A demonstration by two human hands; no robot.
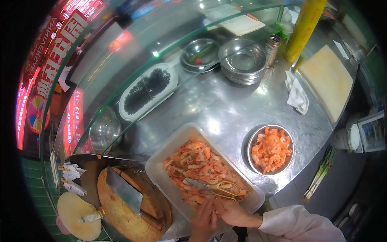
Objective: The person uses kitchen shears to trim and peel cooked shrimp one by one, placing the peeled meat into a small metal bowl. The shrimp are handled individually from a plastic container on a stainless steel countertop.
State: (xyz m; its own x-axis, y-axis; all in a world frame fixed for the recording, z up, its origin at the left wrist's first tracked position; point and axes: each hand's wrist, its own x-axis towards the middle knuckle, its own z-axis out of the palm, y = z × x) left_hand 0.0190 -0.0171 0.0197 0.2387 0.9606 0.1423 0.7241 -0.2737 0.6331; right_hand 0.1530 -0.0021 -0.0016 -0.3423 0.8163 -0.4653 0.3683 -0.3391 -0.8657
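Note:
My left hand [204, 218] and my right hand [231, 212] meet at the fingertips over the near edge of a translucent plastic tub [242, 175]. Whatever lies between the fingers is mostly hidden. In the tub lie many orange shrimp shells and heads [199, 160]. A pair of scissors [211, 187] with gold-coloured handles rests on top of them, just beyond my fingers. To the right of the tub, a round metal bowl [249, 151] is heaped with peeled orange shrimp [272, 149].
Left of the tub, a cleaver [124, 187] lies on a round wooden chopping block [121, 216]. Stacked metal bowls [243, 60], a white tray of dark food [148, 90], a cloth [296, 93] and a cutting board [328, 81] sit on the steel counter [193, 106]. A glass guard [169, 50] runs along the back.

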